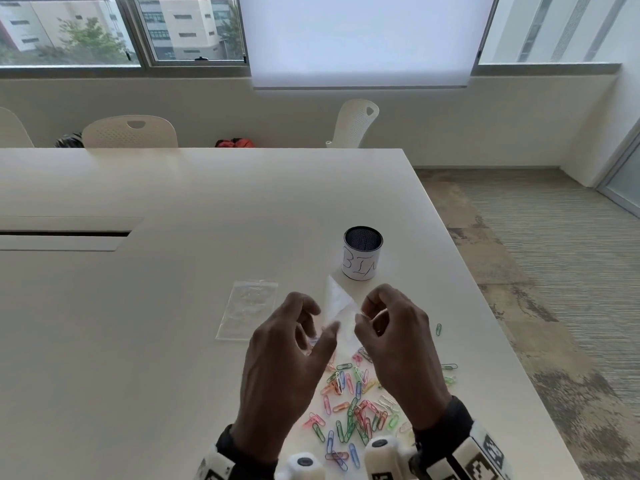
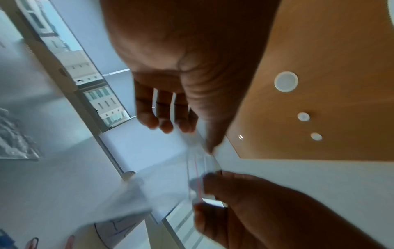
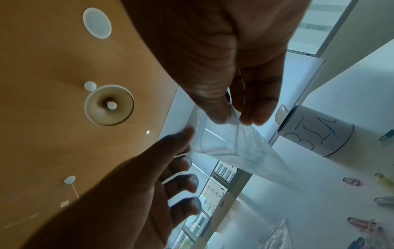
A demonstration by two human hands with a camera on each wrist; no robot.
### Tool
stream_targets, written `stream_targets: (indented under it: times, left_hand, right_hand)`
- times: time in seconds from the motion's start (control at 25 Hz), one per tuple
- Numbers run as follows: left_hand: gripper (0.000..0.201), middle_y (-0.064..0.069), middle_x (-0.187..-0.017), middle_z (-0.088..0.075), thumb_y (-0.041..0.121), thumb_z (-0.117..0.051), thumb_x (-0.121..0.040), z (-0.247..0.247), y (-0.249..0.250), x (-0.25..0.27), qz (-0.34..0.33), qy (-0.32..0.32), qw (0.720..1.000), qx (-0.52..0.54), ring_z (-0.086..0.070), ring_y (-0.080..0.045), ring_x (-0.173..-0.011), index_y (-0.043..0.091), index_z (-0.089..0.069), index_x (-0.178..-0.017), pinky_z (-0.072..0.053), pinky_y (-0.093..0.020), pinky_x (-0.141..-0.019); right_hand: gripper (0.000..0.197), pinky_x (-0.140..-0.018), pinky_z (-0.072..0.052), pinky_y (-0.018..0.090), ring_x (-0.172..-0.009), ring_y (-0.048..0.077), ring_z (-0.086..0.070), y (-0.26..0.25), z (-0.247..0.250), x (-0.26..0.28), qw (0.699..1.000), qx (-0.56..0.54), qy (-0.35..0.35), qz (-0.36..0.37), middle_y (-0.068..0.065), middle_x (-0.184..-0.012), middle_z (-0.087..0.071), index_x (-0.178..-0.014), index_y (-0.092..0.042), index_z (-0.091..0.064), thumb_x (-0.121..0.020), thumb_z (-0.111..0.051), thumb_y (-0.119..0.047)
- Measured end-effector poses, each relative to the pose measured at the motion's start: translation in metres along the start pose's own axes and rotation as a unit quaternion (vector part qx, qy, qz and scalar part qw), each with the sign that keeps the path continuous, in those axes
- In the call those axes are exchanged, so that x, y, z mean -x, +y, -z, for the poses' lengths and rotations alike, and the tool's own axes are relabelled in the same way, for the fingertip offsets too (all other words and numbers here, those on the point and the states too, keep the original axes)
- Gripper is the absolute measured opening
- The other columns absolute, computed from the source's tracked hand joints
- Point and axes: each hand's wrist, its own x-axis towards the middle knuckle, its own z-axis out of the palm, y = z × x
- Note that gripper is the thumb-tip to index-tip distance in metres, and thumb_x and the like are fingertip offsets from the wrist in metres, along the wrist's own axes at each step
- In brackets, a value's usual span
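Bag [image 1: 334,303] of clear plastic hung between both hands, the left hand [image 1: 277,368] pinching one side of its mouth, the right hand [image 1: 398,351] the other. Paper clips [image 1: 349,410] lay scattered beneath the wrists, a cup [image 1: 363,252] just beyond the right hand.

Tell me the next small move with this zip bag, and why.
Probably pull the mouth of the clear zip bag apart: left hand and right hand each pinch its top edge, it looks empty, and loose paper clips lie on the table below.
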Motion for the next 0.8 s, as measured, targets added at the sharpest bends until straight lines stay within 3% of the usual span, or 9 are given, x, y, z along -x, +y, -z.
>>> stream_targets:
  times: [0.08, 0.16, 0.24, 0.32, 0.4, 0.44, 0.56, 0.64, 0.8]
  left_hand:
    - [0.078, 0.032, -0.129, -0.051, 0.077, -0.075, -0.071, 0.014, -0.009, 0.000, -0.028, -0.092, 0.995, 0.006, -0.052, 0.012, -0.118, 0.045, -0.046, -0.136, -0.045, -0.006, -0.088]
    - [0.115, 0.044, -0.156, -0.017, 0.083, -0.079, -0.063, 0.023, -0.015, -0.003, -0.071, -0.180, 0.981, -0.022, -0.021, 0.017, -0.147, 0.052, -0.020, -0.157, -0.024, -0.005, -0.112]
    - [0.130, 0.049, -0.161, 0.005, 0.080, -0.082, -0.063, 0.024, -0.019, -0.006, -0.119, -0.213, 0.969, -0.045, 0.001, 0.018, -0.153, 0.052, -0.003, -0.163, -0.010, -0.013, -0.123]
    - [0.129, 0.051, -0.160, 0.006, 0.075, -0.083, -0.067, 0.020, -0.020, -0.008, -0.147, -0.210, 0.965, -0.053, 0.008, 0.022, -0.152, 0.045, -0.005, -0.165, -0.001, -0.013, -0.127]
    - [0.117, 0.052, -0.157, -0.008, 0.065, -0.086, -0.073, 0.017, -0.021, -0.010, -0.164, -0.201, 0.965, -0.044, 0.003, 0.028, -0.148, 0.041, -0.017, -0.164, 0.003, -0.006, -0.124]
    - [0.105, 0.052, -0.153, -0.019, 0.059, -0.086, -0.076, 0.016, -0.023, -0.010, -0.171, -0.193, 0.966, -0.033, -0.004, 0.029, -0.146, 0.041, -0.026, -0.161, 0.000, -0.005, -0.124]
    - [0.077, 0.039, -0.141, -0.048, 0.050, -0.085, -0.081, 0.014, -0.030, -0.010, -0.157, -0.186, 0.970, -0.007, -0.040, 0.015, -0.140, 0.043, -0.043, -0.145, -0.032, -0.013, -0.120]
    - [0.073, 0.031, -0.137, -0.055, 0.047, -0.086, -0.080, 0.015, -0.033, -0.010, -0.139, -0.192, 0.972, 0.002, -0.052, 0.008, -0.132, 0.046, -0.044, -0.141, -0.042, -0.013, -0.108]
    - [0.071, 0.035, -0.128, -0.055, 0.050, -0.084, -0.079, 0.022, -0.044, -0.007, -0.115, -0.192, 0.974, -0.025, -0.051, 0.015, -0.125, 0.045, -0.046, -0.139, -0.041, -0.008, -0.101]
  right_hand:
    - [0.021, -0.052, -0.050, 0.013, -0.056, 0.007, -0.065, -0.001, 0.007, -0.001, 0.999, -0.035, -0.019, -0.020, -0.005, -0.074, -0.067, -0.083, -0.023, -0.058, -0.093, -0.074, -0.014]
    - [0.020, -0.052, -0.052, 0.015, -0.055, 0.009, -0.069, -0.005, 0.014, -0.002, 0.995, -0.079, -0.047, -0.038, 0.000, -0.071, -0.069, -0.082, -0.021, -0.060, -0.092, -0.075, -0.012]
    - [0.019, -0.054, -0.054, 0.016, -0.057, 0.010, -0.071, -0.011, 0.019, -0.001, 0.989, -0.110, -0.086, -0.045, 0.001, -0.073, -0.070, -0.082, -0.019, -0.061, -0.091, -0.076, -0.011]
    - [0.020, -0.058, -0.058, 0.021, -0.059, 0.012, -0.073, -0.017, 0.021, 0.001, 0.983, -0.124, -0.127, -0.040, 0.000, -0.073, -0.070, -0.081, -0.020, -0.062, -0.091, -0.077, -0.011]
    - [0.021, -0.060, -0.061, 0.024, -0.061, 0.013, -0.074, -0.021, 0.022, 0.004, 0.980, -0.125, -0.155, -0.031, -0.001, -0.072, -0.070, -0.081, -0.021, -0.062, -0.091, -0.077, -0.012]
    - [0.020, -0.061, -0.061, 0.024, -0.061, 0.013, -0.074, -0.021, 0.023, 0.004, 0.979, -0.123, -0.161, -0.028, -0.002, -0.071, -0.071, -0.081, -0.021, -0.062, -0.091, -0.078, -0.012]
    - [0.017, -0.064, -0.063, 0.028, -0.063, 0.014, -0.075, -0.020, 0.023, 0.003, 0.976, -0.129, -0.171, -0.034, 0.000, -0.073, -0.072, -0.083, -0.019, -0.064, -0.091, -0.079, -0.013]
    - [0.015, -0.065, -0.063, 0.027, -0.064, 0.015, -0.075, -0.018, 0.023, 0.004, 0.970, -0.139, -0.194, -0.036, 0.001, -0.075, -0.073, -0.086, -0.018, -0.066, -0.091, -0.080, -0.017]
    - [0.015, -0.069, -0.060, 0.024, -0.076, 0.013, -0.075, -0.002, 0.035, -0.011, 0.953, -0.150, -0.257, -0.065, 0.003, -0.088, -0.076, -0.100, -0.017, -0.068, -0.092, -0.075, -0.028]
